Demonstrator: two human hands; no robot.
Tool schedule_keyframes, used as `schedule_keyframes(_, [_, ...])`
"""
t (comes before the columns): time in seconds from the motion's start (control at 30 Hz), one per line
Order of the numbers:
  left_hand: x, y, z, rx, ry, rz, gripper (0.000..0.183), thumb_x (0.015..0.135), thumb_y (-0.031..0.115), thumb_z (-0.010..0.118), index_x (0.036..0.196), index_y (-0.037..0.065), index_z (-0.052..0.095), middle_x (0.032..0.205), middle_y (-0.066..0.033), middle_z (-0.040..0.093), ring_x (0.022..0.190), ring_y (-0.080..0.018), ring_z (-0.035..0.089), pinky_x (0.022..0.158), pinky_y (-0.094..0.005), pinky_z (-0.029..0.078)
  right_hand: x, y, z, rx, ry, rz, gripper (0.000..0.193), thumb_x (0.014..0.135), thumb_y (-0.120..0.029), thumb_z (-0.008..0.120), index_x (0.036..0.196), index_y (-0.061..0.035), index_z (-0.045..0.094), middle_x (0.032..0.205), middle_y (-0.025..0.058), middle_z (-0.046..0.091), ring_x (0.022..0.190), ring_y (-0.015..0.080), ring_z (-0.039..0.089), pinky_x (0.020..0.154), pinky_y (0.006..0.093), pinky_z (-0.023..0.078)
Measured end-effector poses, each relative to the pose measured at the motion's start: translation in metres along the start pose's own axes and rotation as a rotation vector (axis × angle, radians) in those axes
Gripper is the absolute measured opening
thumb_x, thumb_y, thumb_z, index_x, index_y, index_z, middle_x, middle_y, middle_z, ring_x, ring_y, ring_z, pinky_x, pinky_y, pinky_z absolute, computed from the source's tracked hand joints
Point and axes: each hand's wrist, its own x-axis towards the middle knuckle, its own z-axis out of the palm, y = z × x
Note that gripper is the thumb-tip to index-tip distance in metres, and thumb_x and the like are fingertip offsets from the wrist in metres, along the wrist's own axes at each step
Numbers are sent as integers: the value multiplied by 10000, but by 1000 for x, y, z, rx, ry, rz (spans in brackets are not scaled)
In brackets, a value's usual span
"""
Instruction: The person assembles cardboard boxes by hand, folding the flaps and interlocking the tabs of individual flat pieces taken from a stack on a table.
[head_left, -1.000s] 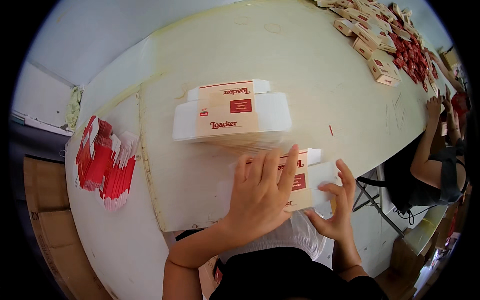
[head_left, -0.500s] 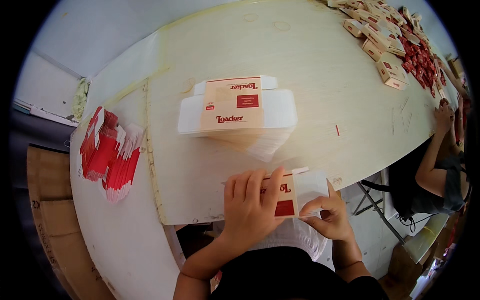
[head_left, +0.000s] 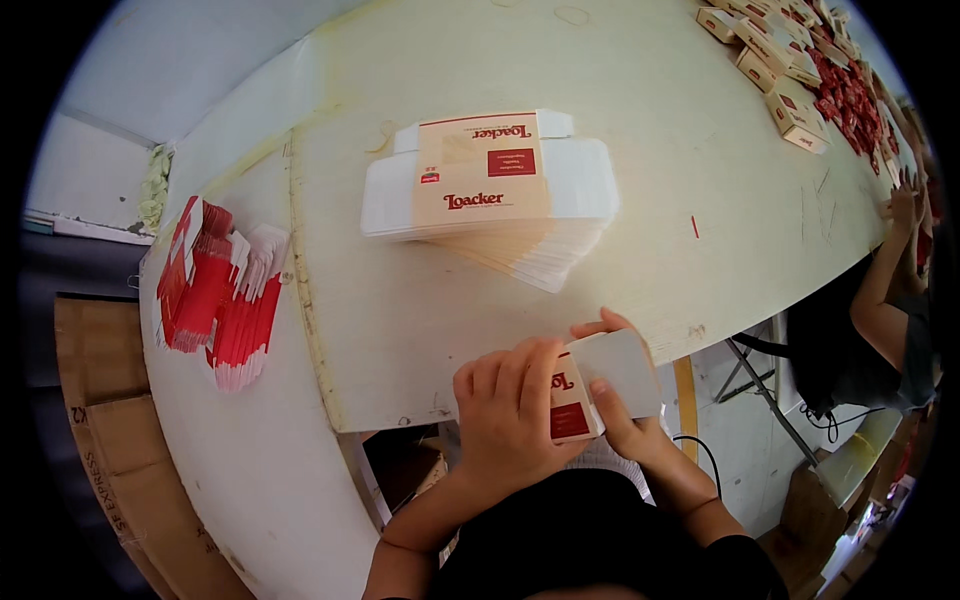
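Observation:
Near the table's front edge I hold a small cream-and-red cardboard box (head_left: 573, 415) between both hands. My left hand (head_left: 510, 410) is wrapped over its left part, fingers together on top. At the right end a white flap sticks out, and my right hand (head_left: 630, 425) grips it, thumb on the flap and fingers behind its far edge. The far side and the box's inside are hidden. Beyond my hands lies a fanned stack of flat cream carton blanks (head_left: 480, 190) with white side flaps, touched by neither hand.
On the left are stacked red-and-white flat cartons (head_left: 225, 290), with a brown cardboard box (head_left: 120, 400) beside the table. At the far right lie folded cream boxes (head_left: 797, 122) and a heap of red wrapped packets (head_left: 850, 105). Another person's arm (head_left: 880, 270) reaches there.
My right hand has shifted from the flap's lower edge to a grip across it, thumb on top. The box has tilted slightly. The whole view has shifted a little.

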Motion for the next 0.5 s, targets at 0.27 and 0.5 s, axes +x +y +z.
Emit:
schedule_keyframes(0.27, [10,3,-4,-161,-40,16,661,542,190,811,1152,88,577,1061,-85,565,911,-231,556,758,-353,415,2,-7,5,281,42,83,553,924,-95,424,1426,18,222,1340,205,454,1230,265,463,1030,410,373])
schedule_keyframes(0.5, [7,-2,-8,-207,1,18,654,536,182,817,1140,97,582,1099,-101,566,937,-250,562,760,-354,419,6,-9,14,463,99,175,543,959,-144,419,1436,-6,202,1344,207,464,1219,263,479,1040,400,372])
